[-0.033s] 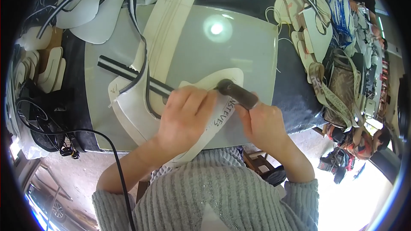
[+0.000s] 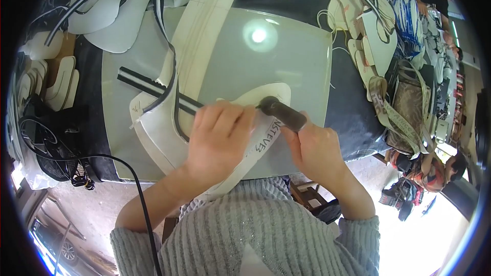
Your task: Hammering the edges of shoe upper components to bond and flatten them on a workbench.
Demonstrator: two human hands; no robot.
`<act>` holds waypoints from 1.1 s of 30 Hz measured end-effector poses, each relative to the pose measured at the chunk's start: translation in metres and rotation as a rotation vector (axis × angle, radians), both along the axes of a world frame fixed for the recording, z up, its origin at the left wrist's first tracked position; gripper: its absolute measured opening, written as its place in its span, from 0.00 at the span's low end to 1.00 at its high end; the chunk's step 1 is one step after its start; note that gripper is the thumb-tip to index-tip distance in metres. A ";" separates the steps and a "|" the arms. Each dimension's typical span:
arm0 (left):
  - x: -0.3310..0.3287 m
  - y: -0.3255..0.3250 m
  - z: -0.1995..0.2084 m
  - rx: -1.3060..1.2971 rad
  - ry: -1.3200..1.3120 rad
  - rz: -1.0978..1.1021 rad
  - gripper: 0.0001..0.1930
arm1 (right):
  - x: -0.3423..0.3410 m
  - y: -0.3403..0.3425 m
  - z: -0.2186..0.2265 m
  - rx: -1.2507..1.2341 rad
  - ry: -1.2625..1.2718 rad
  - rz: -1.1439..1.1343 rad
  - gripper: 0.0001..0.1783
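Observation:
My right hand (image 2: 319, 148) is closed around a hammer (image 2: 284, 114) with a dark, blunt, cylindrical head, tilted over a curved white cut piece (image 2: 250, 161). The piece carries dark handwriting and lies on a translucent board (image 2: 296, 51). My left hand (image 2: 217, 140) rests on the white piece with its fingers curled in, their tips close to the hammer's head. What these fingers pinch is hidden beneath them. A black-and-white strip (image 2: 148, 85) runs across the board towards my left hand, and another bends down beside it over a larger white piece (image 2: 153, 127).
A long cream-coloured piece (image 2: 204, 20) stretches to the far edge. White panels (image 2: 115, 30) lie at far left, stacked pieces (image 2: 61, 84) at left. Cut pieces (image 2: 376, 40), blue-white cord (image 2: 407, 25) and a patterned bag (image 2: 409, 97) sit at right. A black cable (image 2: 135, 173) hangs over my left arm.
My left hand has shifted very slightly left. The hammer in my right hand has tipped a little, staying over the same spot.

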State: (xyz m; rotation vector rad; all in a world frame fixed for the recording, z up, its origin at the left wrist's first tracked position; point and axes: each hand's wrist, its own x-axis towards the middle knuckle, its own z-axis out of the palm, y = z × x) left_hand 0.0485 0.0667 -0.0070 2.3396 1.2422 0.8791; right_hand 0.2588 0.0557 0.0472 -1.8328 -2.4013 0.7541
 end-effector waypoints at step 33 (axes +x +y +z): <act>-0.007 -0.008 -0.011 0.181 0.067 -0.045 0.20 | -0.015 0.010 0.008 -0.016 0.061 0.045 0.14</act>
